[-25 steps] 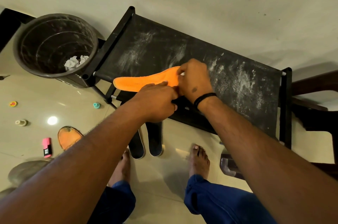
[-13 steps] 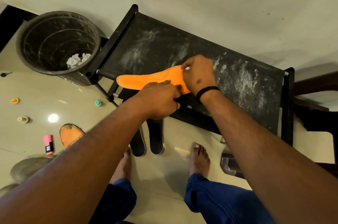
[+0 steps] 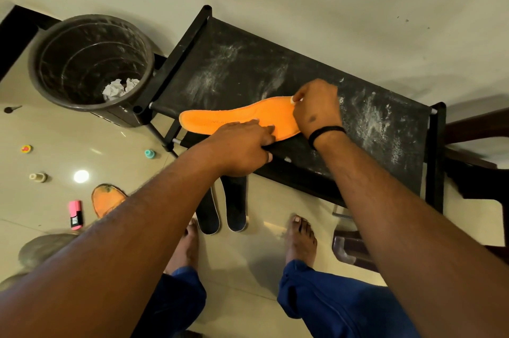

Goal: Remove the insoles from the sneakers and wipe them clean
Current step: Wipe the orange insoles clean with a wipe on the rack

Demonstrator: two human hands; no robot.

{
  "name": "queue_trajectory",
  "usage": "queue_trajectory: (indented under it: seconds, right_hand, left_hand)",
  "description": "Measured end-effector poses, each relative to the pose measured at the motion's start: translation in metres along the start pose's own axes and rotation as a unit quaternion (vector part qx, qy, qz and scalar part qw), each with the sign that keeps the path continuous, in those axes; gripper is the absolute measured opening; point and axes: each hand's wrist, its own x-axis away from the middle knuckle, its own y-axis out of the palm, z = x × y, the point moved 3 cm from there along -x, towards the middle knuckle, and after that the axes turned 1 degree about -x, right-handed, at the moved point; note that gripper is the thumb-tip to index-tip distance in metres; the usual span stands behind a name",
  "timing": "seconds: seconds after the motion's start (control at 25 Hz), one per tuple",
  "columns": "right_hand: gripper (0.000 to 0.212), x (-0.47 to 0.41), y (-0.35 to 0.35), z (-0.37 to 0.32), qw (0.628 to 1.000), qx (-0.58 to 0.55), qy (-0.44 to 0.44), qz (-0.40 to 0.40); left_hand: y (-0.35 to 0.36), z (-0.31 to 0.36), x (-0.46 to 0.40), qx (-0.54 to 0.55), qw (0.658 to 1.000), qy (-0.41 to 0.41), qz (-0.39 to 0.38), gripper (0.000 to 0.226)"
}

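Observation:
An orange insole [image 3: 242, 120] lies top side up across the dusty black rack top [image 3: 371, 122], its narrow end sticking out past the left edge. My left hand [image 3: 239, 148] holds its near edge, fingers on top and thumb below. My right hand [image 3: 316, 109] is curled over the insole's wide end and pinches a small white wipe [image 3: 293, 100], mostly hidden by the fingers. A second orange insole [image 3: 108, 200] lies on the floor at the left, partly behind my left forearm. Two dark insoles [image 3: 235, 205] lie side by side on the floor below the rack.
A dark bin [image 3: 91, 62] with crumpled white paper stands left of the rack. A pink marker [image 3: 75, 214] and small caps lie on the tiled floor. My bare feet stand in front of the rack. Dark wooden furniture [image 3: 479, 128] is at the right.
My right hand has slid a little to the right along the insole's wide end, uncovering more orange surface. My left hand keeps its hold on the near edge.

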Motion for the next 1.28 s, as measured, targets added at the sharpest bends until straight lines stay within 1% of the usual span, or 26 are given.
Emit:
queue_trajectory:
  seconds: [0.12,0.2,0.24,0.36,0.4,0.48,0.56,0.68,0.72,0.76,0.8,0.88,0.92,0.96,1.08,1.12,1.16,1.2,1.28]
  right_hand:
    - [0.025,-0.003,-0.007,0.004,0.996,-0.086,0.034,0.009]
    - [0.019,-0.005,-0.016,0.007,0.99,-0.135,0.042,0.023]
    - [0.016,-0.007,-0.021,0.011,0.99,-0.138,0.039,0.012]
    - [0.012,-0.006,-0.019,0.017,0.99,-0.099,0.023,-0.099]
    - [0.013,-0.004,-0.016,0.018,0.992,-0.07,0.018,-0.103]
    - [0.014,-0.003,-0.011,0.019,0.997,-0.043,0.032,-0.056]
    - [0.018,-0.001,-0.008,0.018,0.997,-0.049,0.05,-0.008]
    - [0.018,-0.003,-0.014,0.018,0.997,-0.058,0.037,0.016]
    - [0.018,-0.002,-0.017,0.015,0.998,-0.059,0.021,0.002]
    - [0.017,0.0,-0.02,0.01,0.997,-0.063,-0.005,-0.038]
    - [0.015,0.004,-0.022,0.004,0.992,-0.071,-0.035,-0.102]
    - [0.011,0.017,-0.021,-0.008,0.962,-0.074,-0.082,-0.248]
    - [0.011,0.021,-0.019,-0.011,0.951,-0.059,-0.098,-0.286]
    - [0.01,0.02,-0.017,-0.01,0.953,-0.035,-0.105,-0.282]
    - [0.01,0.007,-0.02,0.003,0.984,0.003,-0.074,-0.162]
    - [0.011,0.007,-0.022,0.006,0.988,0.007,-0.065,-0.138]
    - [0.012,0.007,-0.023,0.007,0.988,0.01,-0.064,-0.141]
    - [0.013,0.01,-0.022,0.004,0.983,0.005,-0.069,-0.167]
    - [0.014,0.023,-0.02,-0.011,0.965,-0.033,-0.089,-0.245]
  left_hand:
    - [-0.002,0.001,0.001,0.0,1.0,0.002,-0.002,0.051]
    - [-0.002,0.0,0.001,0.001,1.0,0.001,-0.002,0.051]
    - [-0.002,0.0,0.001,0.002,1.0,0.0,-0.001,0.051]
    - [-0.002,0.001,0.001,0.0,1.0,0.001,0.001,0.052]
    - [-0.003,0.001,0.0,-0.002,1.0,0.001,0.001,0.052]
    - [-0.003,0.001,-0.001,0.0,1.0,0.0,0.002,0.052]
    - [-0.003,0.0,-0.001,0.001,1.0,0.0,0.004,0.052]
    - [-0.001,-0.002,-0.001,0.0,1.0,0.003,0.002,0.052]
    - [-0.001,-0.002,-0.001,0.0,1.0,0.004,0.003,0.052]
    - [0.0,-0.003,-0.001,0.0,1.0,0.003,0.003,0.051]
    - [0.0,-0.004,-0.001,0.003,1.0,0.002,0.005,0.05]
    - [0.001,-0.005,-0.002,0.016,1.0,-0.001,0.015,0.047]
    - [0.001,-0.005,-0.003,0.024,1.0,-0.003,0.02,0.045]
    - [0.0,-0.005,-0.003,0.029,0.999,-0.003,0.022,0.045]
    - [-0.002,-0.003,-0.002,0.024,1.0,-0.002,0.012,0.048]
    - [-0.002,-0.002,-0.001,0.022,1.0,0.0,0.01,0.049]
    - [-0.003,-0.002,-0.001,0.022,1.0,0.001,0.009,0.048]
    - [-0.003,-0.001,0.0,0.023,1.0,0.0,0.008,0.047]
    - [-0.002,-0.003,-0.001,0.036,0.999,-0.004,0.02,0.042]
